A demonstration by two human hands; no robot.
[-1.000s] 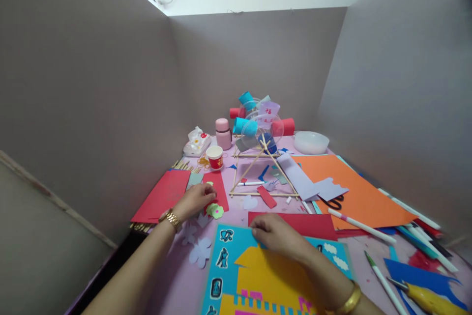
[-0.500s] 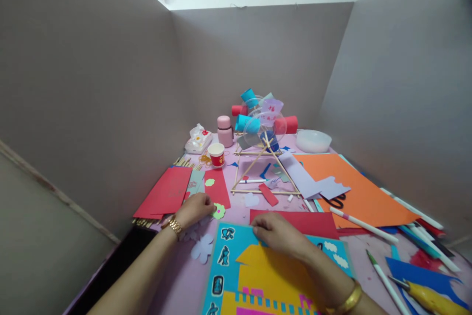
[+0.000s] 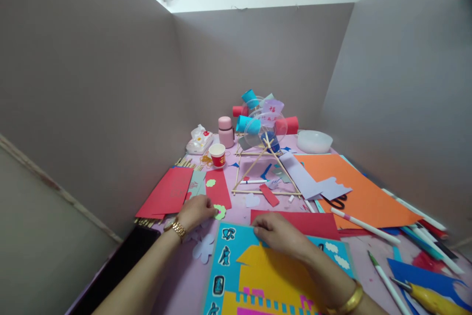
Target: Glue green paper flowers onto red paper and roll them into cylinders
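My left hand [image 3: 198, 213] has its fingers pinched together at the left edge of a light green paper flower [image 3: 220, 212] with a pink centre. White paper flower shapes [image 3: 204, 248] lie just below that wrist, partly covered. My right hand [image 3: 276, 231] rests on the top edge of a blue picture sheet [image 3: 231, 270], its fingers curled and thumb against them. Whether anything small sits in those fingers is hidden. Yellow castle-like cutouts [image 3: 265, 271], pink pieces and dark stickers cover the sheet. Behind it lies a strip of red paper [image 3: 313, 224].
A stick frame [image 3: 254, 160] with blue and red paper cylinders stands at mid-table. Left are red cards [image 3: 167, 192], a paper cup [image 3: 217, 156] and a pink flask [image 3: 226, 133]. Right are orange paper [image 3: 354, 182], scissors [image 3: 336, 202], markers and a yellow-handled tool [image 3: 431, 299].
My left hand has shifted slightly right toward the green paper flower's edge. The right hand stays on the picture sheet. The whole view has moved a little.
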